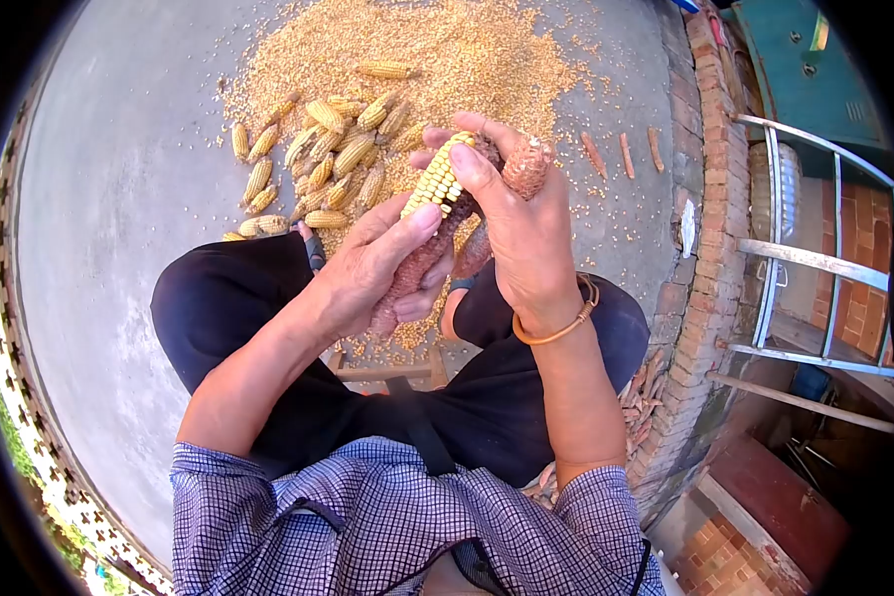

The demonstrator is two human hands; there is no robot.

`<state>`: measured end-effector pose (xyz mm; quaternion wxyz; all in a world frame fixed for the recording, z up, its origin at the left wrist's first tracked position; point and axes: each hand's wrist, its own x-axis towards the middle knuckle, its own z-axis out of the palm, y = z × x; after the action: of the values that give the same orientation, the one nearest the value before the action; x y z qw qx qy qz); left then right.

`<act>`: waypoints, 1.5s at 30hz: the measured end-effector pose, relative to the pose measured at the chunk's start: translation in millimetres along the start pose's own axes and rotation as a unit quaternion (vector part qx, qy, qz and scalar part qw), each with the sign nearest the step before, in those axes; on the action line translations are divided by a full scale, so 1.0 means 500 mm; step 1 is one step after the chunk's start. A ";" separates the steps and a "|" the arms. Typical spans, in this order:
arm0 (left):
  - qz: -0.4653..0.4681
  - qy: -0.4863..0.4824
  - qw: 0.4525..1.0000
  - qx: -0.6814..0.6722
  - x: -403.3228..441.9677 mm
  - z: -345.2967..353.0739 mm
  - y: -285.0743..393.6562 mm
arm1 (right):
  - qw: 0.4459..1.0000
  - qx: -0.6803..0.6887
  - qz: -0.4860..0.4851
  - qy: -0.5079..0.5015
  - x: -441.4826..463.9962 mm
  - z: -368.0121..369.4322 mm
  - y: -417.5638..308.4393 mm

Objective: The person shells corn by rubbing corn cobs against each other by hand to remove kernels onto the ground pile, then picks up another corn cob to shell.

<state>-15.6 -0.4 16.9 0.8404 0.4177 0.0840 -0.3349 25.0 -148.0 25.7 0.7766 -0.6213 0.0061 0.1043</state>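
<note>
In front of me I hold a partly shelled ear of corn (435, 181), tilted, with yellow kernels on its near side and dark bare cob beside them. My left hand (368, 260) is closed around its lower part, thumb on the kernels. A reddish bare cob (407, 283) shows under the left fingers. My right hand (517, 214) is closed on the upper part, its thumb pressing the kernels. Another bare cob (527, 167) sticks out between its thumb and fingers. How the cobs meet between the palms is partly hidden.
Beyond my hands lies a pile of unshelled corn ears (343, 149), with loose kernels (417, 45) spread widely behind it. Several bare cobs (626, 156) lie to the right, more cobs (646, 397) beside my right knee. A low brick edge (705, 248) and metal frame (815, 253) stand at right.
</note>
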 end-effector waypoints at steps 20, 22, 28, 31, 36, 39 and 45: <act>-0.022 -0.029 0.997 -0.066 -0.008 -0.019 0.012 | 0.992 -0.075 0.010 -0.101 0.004 -0.027 -0.013; -0.038 -0.058 0.991 -0.116 -0.007 -0.028 0.012 | 0.991 -0.067 0.020 -0.113 0.005 -0.031 -0.018; -0.046 -0.092 0.974 -0.204 -0.011 -0.021 0.012 | 0.992 0.001 0.049 -0.120 0.005 -0.033 -0.036; -0.048 -0.121 0.969 -0.208 -0.007 -0.029 0.009 | 0.992 0.029 0.055 -0.111 0.004 -0.027 -0.044; -0.060 -0.128 0.964 -0.226 -0.006 -0.026 0.009 | 0.995 -0.005 0.042 -0.088 0.000 -0.023 -0.045; -0.073 -0.122 0.961 -0.237 -0.006 -0.022 0.009 | 0.995 -0.023 0.034 -0.087 0.002 -0.028 -0.042; -0.077 -0.096 0.971 -0.207 -0.003 -0.019 0.009 | 0.996 -0.049 0.044 -0.068 -0.001 -0.025 -0.045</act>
<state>-12.7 9.5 14.4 0.8844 0.1931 0.1022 -0.4124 29.8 -165.0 44.4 0.7386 -0.6491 -0.0246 0.1806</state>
